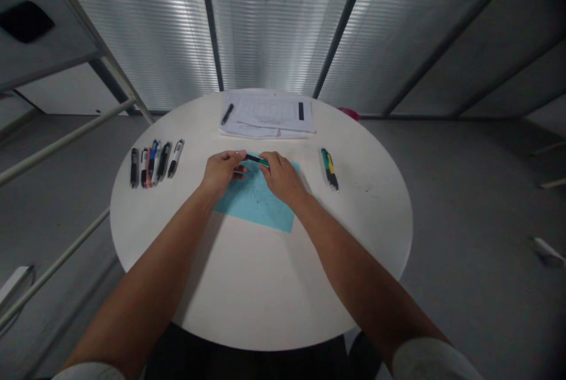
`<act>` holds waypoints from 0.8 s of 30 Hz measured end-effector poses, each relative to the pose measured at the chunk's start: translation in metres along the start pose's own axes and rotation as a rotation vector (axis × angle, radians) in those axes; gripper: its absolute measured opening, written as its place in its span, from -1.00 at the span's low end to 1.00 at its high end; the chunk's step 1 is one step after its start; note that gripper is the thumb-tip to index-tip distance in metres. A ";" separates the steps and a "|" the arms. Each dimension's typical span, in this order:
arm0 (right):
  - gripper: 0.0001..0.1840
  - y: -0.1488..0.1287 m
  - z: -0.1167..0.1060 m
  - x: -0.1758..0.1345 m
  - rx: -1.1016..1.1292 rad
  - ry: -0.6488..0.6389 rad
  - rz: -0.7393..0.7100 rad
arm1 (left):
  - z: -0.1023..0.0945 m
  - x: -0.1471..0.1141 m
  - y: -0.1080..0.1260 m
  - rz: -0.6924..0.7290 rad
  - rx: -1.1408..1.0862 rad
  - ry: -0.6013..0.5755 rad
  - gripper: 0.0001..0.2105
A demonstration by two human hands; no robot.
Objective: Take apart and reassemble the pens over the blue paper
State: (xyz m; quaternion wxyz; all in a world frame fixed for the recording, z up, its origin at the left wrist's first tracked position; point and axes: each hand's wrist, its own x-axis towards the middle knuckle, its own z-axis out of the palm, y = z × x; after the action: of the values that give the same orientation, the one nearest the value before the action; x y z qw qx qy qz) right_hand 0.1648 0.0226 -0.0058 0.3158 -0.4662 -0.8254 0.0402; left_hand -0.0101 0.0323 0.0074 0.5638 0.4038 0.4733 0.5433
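A dark pen with a green part [255, 159] spans the gap between my two hands, above a light blue sheet of paper [260, 215] marked with small dark specks. My left hand [221, 170] pinches its left end between thumb and forefinger. Around the green right end, the fingers of my right hand [282, 174] are closed. To the right of the sheet lie a green pen and a yellow pen [329, 169], side by side with dark grips. Part of the held pen is hidden by my fingers.
On the left of the round white table [247, 285] several pens [152, 161] lie in a row. A stack of printed papers [269, 114] sits at the far edge, a black pen [227, 113] on it. A metal rail frame [66, 126] stands left of the table.
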 end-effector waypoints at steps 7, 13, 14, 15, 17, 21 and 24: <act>-0.78 0.002 -0.001 -0.001 0.040 -0.020 0.029 | -0.003 -0.002 0.003 0.017 -0.044 -0.117 -0.67; -0.68 0.000 -0.003 0.000 -0.142 -0.051 0.043 | -0.004 -0.001 0.000 0.032 -0.020 -0.093 -0.67; -0.68 -0.001 -0.004 0.000 -0.162 -0.053 0.036 | -0.003 0.000 -0.001 0.034 -0.013 -0.076 -0.68; -0.68 -0.002 -0.005 0.000 -0.182 -0.050 0.029 | -0.002 0.000 -0.001 0.034 -0.007 -0.054 -0.69; -0.69 -0.004 -0.007 0.000 -0.219 -0.036 0.011 | 0.000 0.000 -0.003 0.029 0.007 -0.011 -0.72; -0.71 -0.003 -0.010 0.000 -0.217 -0.002 -0.019 | 0.003 -0.001 -0.002 -0.005 0.022 0.002 -0.72; -0.70 0.000 -0.008 0.000 -0.130 0.008 -0.027 | 0.001 -0.004 0.002 -0.017 -0.011 -0.066 -0.73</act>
State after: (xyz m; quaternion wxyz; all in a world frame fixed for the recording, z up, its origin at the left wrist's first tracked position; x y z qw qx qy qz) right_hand 0.1694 0.0204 0.0002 0.2887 -0.4748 -0.8312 -0.0196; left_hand -0.0092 0.0286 0.0099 0.5858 0.4142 0.4550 0.5275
